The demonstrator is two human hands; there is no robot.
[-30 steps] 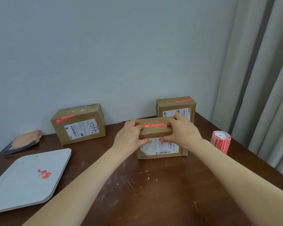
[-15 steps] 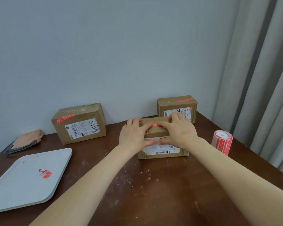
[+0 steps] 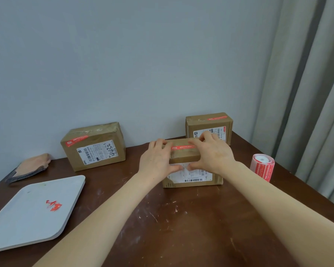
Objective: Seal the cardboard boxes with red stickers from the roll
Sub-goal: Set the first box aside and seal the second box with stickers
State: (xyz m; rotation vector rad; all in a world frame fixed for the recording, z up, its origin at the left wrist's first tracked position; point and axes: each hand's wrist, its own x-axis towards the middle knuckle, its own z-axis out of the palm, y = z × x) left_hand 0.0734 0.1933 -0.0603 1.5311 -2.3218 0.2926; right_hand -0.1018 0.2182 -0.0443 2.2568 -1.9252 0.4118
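Note:
A small cardboard box stands mid-table with a red sticker along its top. My left hand and my right hand lie over the box from either side, fingers on the sticker, thumbs nearly meeting on the front face above its white label. A larger box with a red sticker stands at the back left. A third box, also stickered, stands behind near the wall. The roll of red stickers stands to the right of my right wrist.
A white tray with crumpled red scraps sits front left. A folded cloth lies at the far left. The wall runs behind the boxes, and grey curtains hang past the table's right edge.
My fingers slid along the sticker on top of the middle box. My thumbs stay nearly together on the front face. The box stayed in place.

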